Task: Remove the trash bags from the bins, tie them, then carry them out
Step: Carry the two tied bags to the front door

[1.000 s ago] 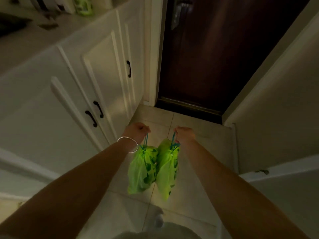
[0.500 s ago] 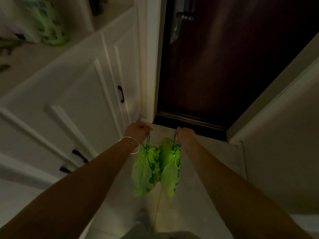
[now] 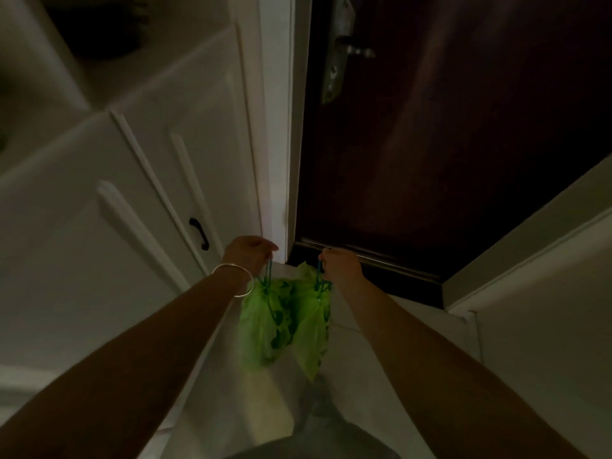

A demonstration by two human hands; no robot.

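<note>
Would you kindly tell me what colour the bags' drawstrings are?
Teal-blue drawstrings on bright green bags, seen in the head view.

We see a dim, soft-focused frame; faint light brightens the white door frame (image 3: 276, 134) at 12 o'clock, and wide-angle distortion bends the edges.

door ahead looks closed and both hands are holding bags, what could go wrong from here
1. The dark door appears shut and both hands are full: working its handle means shifting a bag first.
2. Left bag and right bag hang touching by thin drawstrings, which could slip or tangle.
</note>
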